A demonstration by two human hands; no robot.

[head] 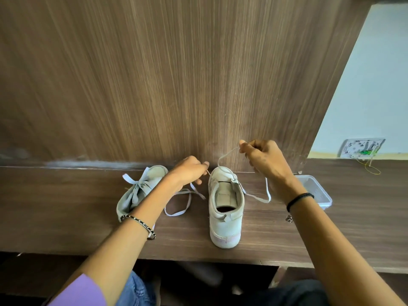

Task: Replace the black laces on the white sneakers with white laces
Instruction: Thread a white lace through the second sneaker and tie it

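Two white sneakers stand on the wooden desk (66, 217). The left sneaker (141, 191) carries a white lace tied in a bow. The right sneaker (226, 208) points away from me, heel towards me, with a white lace (258, 196) threaded only near its toe. My left hand (189, 171) pinches one end of that lace just left of the toe; the slack loops on the desk between the shoes. My right hand (261, 157) pinches the other end, raised above and to the right of the shoe. No black lace shows.
A clear plastic container (318, 191) sits at the right, partly behind my right wrist. A wood-grain back panel (176, 85) rises directly behind the shoes. A wall socket plate (362, 147) with loose wires is at the far right. The desk's front edge runs near my elbows.
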